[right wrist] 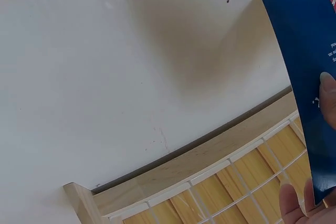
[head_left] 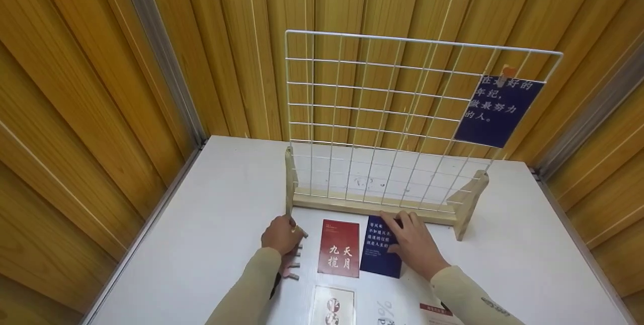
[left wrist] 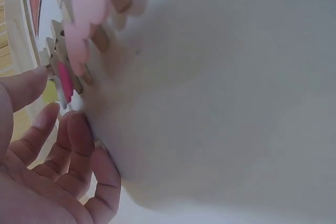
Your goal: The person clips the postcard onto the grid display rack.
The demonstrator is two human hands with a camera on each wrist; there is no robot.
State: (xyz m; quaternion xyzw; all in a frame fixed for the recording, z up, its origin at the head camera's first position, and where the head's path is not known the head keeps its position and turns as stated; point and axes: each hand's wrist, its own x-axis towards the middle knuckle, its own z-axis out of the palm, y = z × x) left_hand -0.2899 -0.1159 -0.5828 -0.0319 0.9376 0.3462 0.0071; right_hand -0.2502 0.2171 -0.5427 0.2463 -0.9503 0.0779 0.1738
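Observation:
My left hand [head_left: 280,237] is at the far end of a row of wooden clothespins with coloured shapes. Its thumb and forefinger close around the end clothespin [left wrist: 50,93], which has a yellow-green piece; the hand partly hides it. A pink-topped clothespin [left wrist: 89,1] stands at the near end of the row. My right hand [head_left: 413,242] pinches a dark blue card [head_left: 377,254] with white writing, its thumb on the printed face and fingertips at the far edge. In the right wrist view the card bends, one corner raised off the table. A red card [head_left: 339,249] lies beside it.
A white wire grid [head_left: 372,108] stands in a wooden base [head_left: 372,208] beyond the hands. Another blue card [head_left: 495,113] hangs at its upper right from an orange-topped clip [head_left: 505,73]. More cards, including a pale one [head_left: 322,310], lie nearer on the white table [head_left: 221,204].

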